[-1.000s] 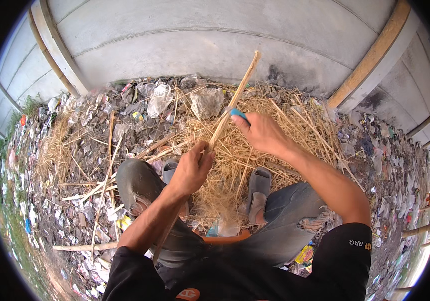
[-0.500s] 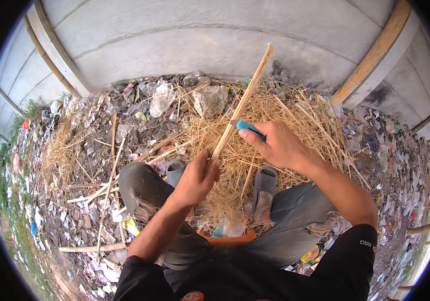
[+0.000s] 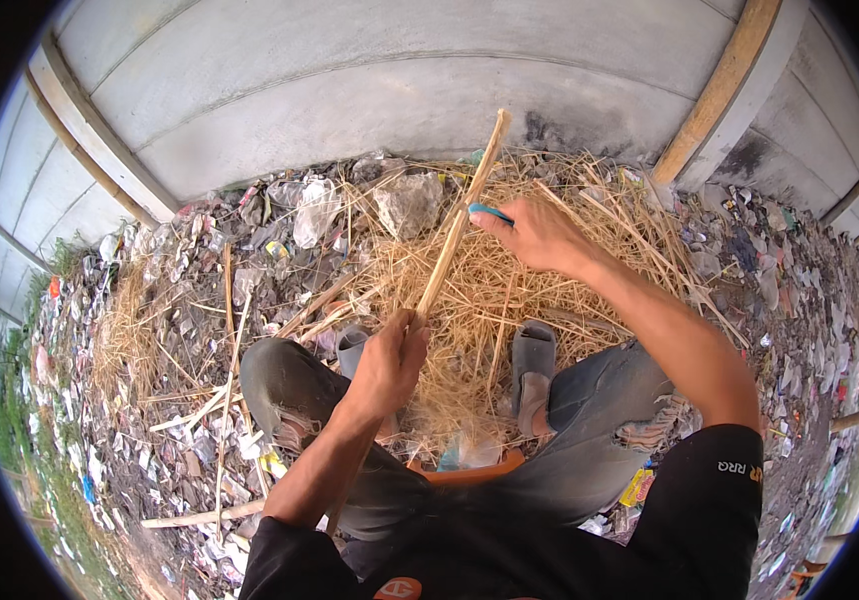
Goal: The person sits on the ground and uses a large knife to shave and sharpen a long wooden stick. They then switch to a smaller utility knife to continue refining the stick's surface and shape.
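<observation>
Left hand (image 3: 389,362) fisted around the bamboo strip (image 3: 454,240) low above the straw pile (image 3: 469,290), right hand (image 3: 539,235) pinching a blue-handled knife (image 3: 489,212) against it higher up; judged best: shallow strokes away from the body.

My right grip (image 3: 534,232) covered most of the blue-handled tool (image 3: 489,212); its working end was not discernible. My left grip (image 3: 389,362) concealed the lower section of the bamboo strip (image 3: 459,220). Litter items were too small to identify.
</observation>
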A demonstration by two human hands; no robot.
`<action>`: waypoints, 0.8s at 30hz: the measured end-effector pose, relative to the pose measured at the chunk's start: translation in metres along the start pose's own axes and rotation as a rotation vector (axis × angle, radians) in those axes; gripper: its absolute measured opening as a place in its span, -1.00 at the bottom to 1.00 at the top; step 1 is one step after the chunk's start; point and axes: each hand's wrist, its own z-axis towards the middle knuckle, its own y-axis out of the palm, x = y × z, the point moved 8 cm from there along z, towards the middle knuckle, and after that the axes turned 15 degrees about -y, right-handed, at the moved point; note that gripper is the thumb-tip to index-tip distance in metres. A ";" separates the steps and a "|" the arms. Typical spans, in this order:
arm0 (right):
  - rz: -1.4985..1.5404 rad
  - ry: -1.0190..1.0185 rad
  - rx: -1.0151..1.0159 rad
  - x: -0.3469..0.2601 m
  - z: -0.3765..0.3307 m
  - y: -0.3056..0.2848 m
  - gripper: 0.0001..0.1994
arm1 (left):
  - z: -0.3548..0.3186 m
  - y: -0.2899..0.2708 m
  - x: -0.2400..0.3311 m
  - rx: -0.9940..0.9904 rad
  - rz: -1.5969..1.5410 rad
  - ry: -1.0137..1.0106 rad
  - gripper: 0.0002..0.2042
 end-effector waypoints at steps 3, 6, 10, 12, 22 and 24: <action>-0.025 0.026 -0.004 0.034 -0.001 -0.011 -0.29 | -0.006 0.011 -0.005 -0.034 0.020 -0.020 -0.83; -0.142 -0.004 0.105 0.028 -0.003 -0.024 -0.24 | 0.002 0.004 0.008 -0.049 0.059 0.006 -0.84; -0.176 -0.010 0.142 0.028 -0.002 -0.033 -0.25 | 0.008 0.006 0.018 -0.006 0.079 0.149 -0.87; -0.182 0.004 0.177 0.030 0.000 -0.033 -0.25 | 0.010 0.001 0.021 0.021 0.084 0.201 -0.86; -0.290 0.231 0.749 0.171 -0.093 -0.121 -0.34 | -0.032 0.003 -0.019 -0.190 0.032 0.069 -0.80; 0.194 0.251 0.787 0.152 -0.085 -0.116 -0.37 | -0.024 0.005 -0.021 -0.303 -0.133 -0.038 -0.81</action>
